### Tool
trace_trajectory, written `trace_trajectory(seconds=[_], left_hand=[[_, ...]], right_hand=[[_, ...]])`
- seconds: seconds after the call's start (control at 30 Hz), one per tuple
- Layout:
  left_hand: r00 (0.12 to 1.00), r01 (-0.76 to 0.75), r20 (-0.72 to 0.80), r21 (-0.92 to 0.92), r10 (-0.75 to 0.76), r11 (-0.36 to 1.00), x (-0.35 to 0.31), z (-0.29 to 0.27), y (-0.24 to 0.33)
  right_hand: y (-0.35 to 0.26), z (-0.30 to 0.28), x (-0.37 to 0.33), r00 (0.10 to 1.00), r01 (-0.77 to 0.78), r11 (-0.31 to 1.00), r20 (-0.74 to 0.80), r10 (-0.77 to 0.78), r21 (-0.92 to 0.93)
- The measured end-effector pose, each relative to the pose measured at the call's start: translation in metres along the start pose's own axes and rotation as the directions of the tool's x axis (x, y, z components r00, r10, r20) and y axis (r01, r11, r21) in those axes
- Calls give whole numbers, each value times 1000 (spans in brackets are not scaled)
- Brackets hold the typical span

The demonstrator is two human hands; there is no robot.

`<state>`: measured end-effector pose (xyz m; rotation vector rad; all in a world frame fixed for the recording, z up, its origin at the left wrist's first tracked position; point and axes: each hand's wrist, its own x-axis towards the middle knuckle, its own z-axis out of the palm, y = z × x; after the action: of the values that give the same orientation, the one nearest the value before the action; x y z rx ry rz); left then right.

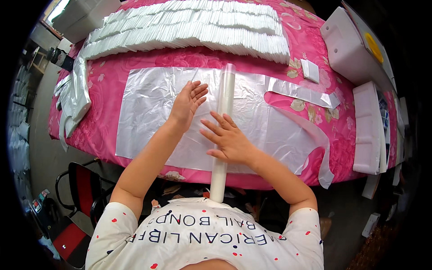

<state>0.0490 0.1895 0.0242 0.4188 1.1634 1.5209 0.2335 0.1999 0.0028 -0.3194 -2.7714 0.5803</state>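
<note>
A thin, shiny white plastic bag (157, 108) lies flat across the pink cloth, with two long strap-like handles (300, 93) at its right end. Across its middle rests a pale cylindrical tube (226, 92), pointing from my chest toward the far side. My right hand (228, 140) lies over the tube with its fingers spread, gripping nothing. Just left of the tube is my left hand (189, 105), fingers stretched out and palm turned toward the tube, holding nothing. Whether the left hand touches the plastic, I cannot tell.
Long rows of folded white packets (189, 33) stand along the far side, with a small white stack (310, 71) nearby. Crumpled plastic (74, 101) hangs at the left by a dark bottle (60, 58). White foam boxes (346, 42) stand right; a red-black chair (84, 182) is lower left.
</note>
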Motion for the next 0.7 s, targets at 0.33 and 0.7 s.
trace_trajectory(seconds=[0.33,0.7], left_hand=[[933,-100,-297,334,205,937,-145,-187,31],[842,268,-277,960,463,87,-201,-184,3]], right_hand=[[-65,43,122,965,262,892,-99,-243,368],[-94,132,221,969,233,973,86,-232,3]])
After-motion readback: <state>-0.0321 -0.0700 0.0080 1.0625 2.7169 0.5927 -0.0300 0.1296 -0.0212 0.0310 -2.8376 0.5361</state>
